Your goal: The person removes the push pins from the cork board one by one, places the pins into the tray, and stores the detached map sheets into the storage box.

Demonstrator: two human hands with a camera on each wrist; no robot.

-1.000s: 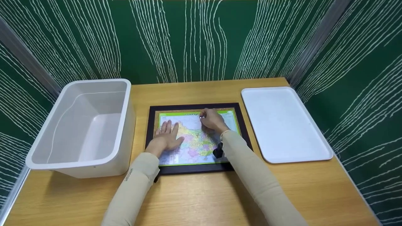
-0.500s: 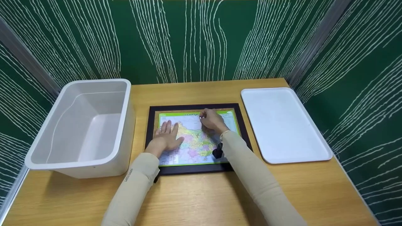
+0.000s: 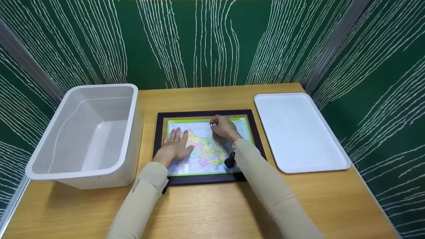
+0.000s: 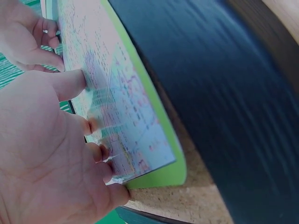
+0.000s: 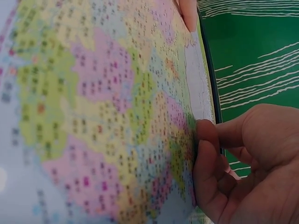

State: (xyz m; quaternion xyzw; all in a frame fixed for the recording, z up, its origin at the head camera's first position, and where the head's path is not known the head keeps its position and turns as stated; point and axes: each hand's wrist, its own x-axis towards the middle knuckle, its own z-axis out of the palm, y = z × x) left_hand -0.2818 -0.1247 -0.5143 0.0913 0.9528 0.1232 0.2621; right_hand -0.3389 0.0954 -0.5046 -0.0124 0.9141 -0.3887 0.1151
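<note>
A colourful map sheet (image 3: 202, 161) with a green border lies on a cork board (image 4: 205, 203) in a dark frame (image 3: 206, 179). My left hand (image 3: 175, 148) rests on the map's left part, fingers spread; in the left wrist view its fingertips touch the sheet. Near the map's top edge, my right hand (image 3: 225, 127) has its thumb and fingers curled together and pinches a small white object (image 3: 211, 124), too small to identify. The right wrist view has that hand's fingertips against the sheet, the pinched object hidden there.
A deep white plastic bin (image 3: 129, 146) stands left of the frame. To its right lies a flat white tray (image 3: 300, 132). All rest on a wooden table (image 3: 206, 212), with green patterned walls (image 3: 212, 43) behind and at the sides.
</note>
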